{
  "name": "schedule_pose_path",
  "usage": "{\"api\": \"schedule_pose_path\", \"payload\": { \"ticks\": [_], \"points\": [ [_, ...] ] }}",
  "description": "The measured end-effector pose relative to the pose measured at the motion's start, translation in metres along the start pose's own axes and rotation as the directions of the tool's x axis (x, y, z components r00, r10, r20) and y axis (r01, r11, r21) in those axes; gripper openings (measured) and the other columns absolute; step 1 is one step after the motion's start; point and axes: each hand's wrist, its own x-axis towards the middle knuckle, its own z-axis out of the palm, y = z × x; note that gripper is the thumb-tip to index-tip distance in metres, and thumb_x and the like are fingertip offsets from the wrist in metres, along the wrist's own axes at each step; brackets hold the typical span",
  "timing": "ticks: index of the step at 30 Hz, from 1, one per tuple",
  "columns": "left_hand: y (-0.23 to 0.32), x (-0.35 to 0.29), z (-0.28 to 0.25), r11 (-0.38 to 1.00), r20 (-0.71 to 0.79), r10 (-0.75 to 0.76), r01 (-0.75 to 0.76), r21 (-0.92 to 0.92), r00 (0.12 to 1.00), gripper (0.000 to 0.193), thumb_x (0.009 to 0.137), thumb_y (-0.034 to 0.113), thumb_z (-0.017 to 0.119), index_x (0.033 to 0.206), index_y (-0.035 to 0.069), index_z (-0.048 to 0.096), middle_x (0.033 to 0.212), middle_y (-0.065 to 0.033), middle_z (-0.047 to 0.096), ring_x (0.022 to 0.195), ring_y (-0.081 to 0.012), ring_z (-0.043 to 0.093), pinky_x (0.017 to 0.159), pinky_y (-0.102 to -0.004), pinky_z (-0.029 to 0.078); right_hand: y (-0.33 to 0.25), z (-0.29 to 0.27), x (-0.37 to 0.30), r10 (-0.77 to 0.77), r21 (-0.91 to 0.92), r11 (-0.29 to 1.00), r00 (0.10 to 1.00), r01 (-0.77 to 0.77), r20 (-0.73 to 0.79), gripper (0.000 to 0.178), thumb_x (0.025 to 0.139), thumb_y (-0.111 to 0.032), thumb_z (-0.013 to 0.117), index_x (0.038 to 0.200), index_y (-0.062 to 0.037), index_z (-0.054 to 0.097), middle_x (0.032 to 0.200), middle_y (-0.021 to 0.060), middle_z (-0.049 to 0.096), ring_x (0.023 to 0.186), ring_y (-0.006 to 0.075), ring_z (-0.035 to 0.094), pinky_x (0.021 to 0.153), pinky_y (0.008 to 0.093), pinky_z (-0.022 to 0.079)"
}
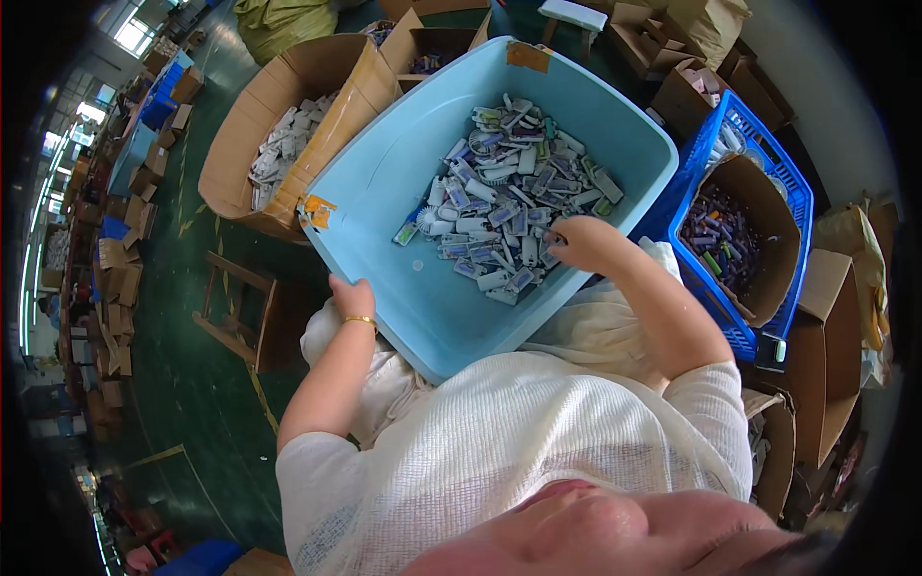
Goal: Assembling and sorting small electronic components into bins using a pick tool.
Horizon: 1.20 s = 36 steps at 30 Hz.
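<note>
- Small white-and-purple devices [506, 213]: piled loose inside the light-blue tub [384, 178], in front of the person's torso.
- Right hand [588, 242]: at the pile's right edge; fingers curled down — cannot tell whether they pinch a device.
- Left hand [351, 298]: at the tub's left rim; fingers partly hidden — grip indeterminable.
- Blue crate [711, 298]: right of the tub.

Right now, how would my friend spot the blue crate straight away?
Start at the big light-blue tub in front of the person, with the right hand inside it. Just right of the tub stands the crate, holding an open cardboard box of small, mostly dark pieces. Deep-blue slotted walls set it apart from the pale, solid tub and the brown boxes nearby.
</note>
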Motion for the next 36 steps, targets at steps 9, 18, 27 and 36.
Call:
{"api": "schedule_pose_path", "payload": {
  "ticks": [9, 18, 27, 36],
  "points": [
    [-0.021, 0.001, 0.003, 1.000, -0.033, 0.003, -0.003, -0.007, 0.999, 0.058, 0.071, 0.003, 0.050, 0.125, -0.005, 0.030, 0.116, -0.0265, 0.046, 0.105, -0.0377, 0.049, 0.090, -0.0400, 0.039, 0.038, 0.048, 0.221, 0.105, -0.549, 0.827, 0.927, 0.120, 0.361, 0.029, 0.079, -0.015, 0.055, 0.107, -0.0142, 0.060, 0.121, 0.0083, 0.050, 0.094, 0.0259, 0.058, 0.074, 0.0394, 0.049],
    [-0.013, -0.003, 0.001, 0.998, 0.019, -0.055, 0.055, -0.002, 0.998, 0.063, 0.074, 0.006, 0.054, 0.130, 0.002, 0.025, 0.118, -0.0232, 0.046, 0.106, -0.0354, 0.049, 0.090, -0.0395, 0.039, 0.074, 0.116, 0.320, 0.102, -0.683, 0.728, 0.974, 0.067, 0.204, 0.032, 0.081, -0.015, 0.053, 0.111, -0.0083, 0.057, 0.139, 0.0131, 0.028, 0.093, 0.0275, 0.060, 0.077, 0.0362, 0.049],
    [-0.007, -0.001, 0.001, 0.999, 0.027, -0.055, 0.055, 0.001, 0.998, 0.064, 0.074, 0.004, 0.054, 0.131, 0.001, 0.024, 0.119, -0.0233, 0.046, 0.106, -0.0354, 0.049, 0.090, -0.0393, 0.038, 0.050, 0.107, 0.289, 0.038, -0.552, 0.832, 0.985, 0.061, 0.166, 0.021, 0.080, -0.012, 0.053, 0.099, -0.0057, 0.060, 0.115, 0.0142, 0.050, 0.099, 0.0284, 0.056, 0.077, 0.0373, 0.049],
    [-0.022, 0.012, -0.007, 0.947, 0.003, 0.320, -0.320, -0.003, 0.947, 0.075, 0.070, 0.009, 0.061, 0.131, -0.006, 0.019, 0.128, -0.0265, 0.035, 0.119, -0.0371, 0.034, 0.100, -0.0404, 0.027, -0.038, 0.036, 0.156, 0.005, 0.522, 0.843, 0.973, -0.128, 0.231, 0.028, 0.075, -0.027, 0.059, 0.086, -0.0016, 0.061, 0.072, 0.0081, 0.059, 0.054, 0.0150, 0.054, 0.052, 0.0284, 0.044]
  ]
}}
